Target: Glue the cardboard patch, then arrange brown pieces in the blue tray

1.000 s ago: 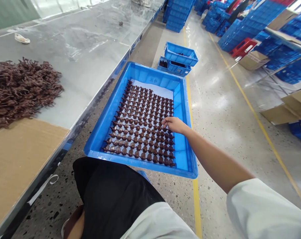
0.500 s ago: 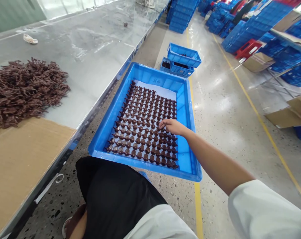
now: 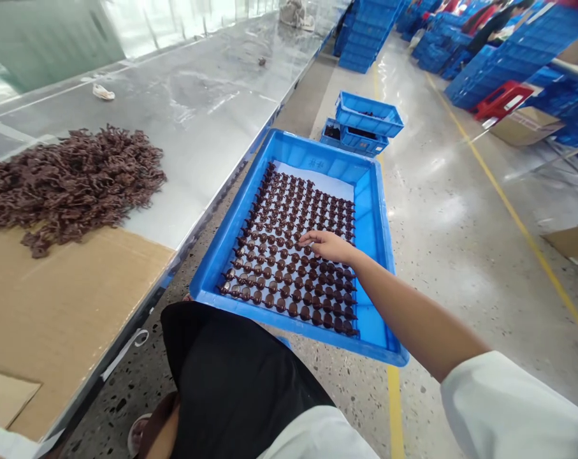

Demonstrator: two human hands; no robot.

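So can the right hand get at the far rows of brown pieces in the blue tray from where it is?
Probably yes. The right hand rests on the brown pieces mid-tray, nothing lies across the far rows, and the blue tray is open-topped.

Blue tray (image 3: 212,268) holds dark brown beads (image 3: 293,255) on white lining (image 3: 317,178); yellow floor line (image 3: 508,204) at 3 o'clock.

My right hand (image 3: 327,245) rested palm down, fingers spread, on rows of brown round parts (image 3: 289,255) filling a blue tray (image 3: 222,255) on my lap. A heap of brown pieces (image 3: 73,182) lay on the desk (image 3: 197,102) beside cardboard (image 3: 64,312).
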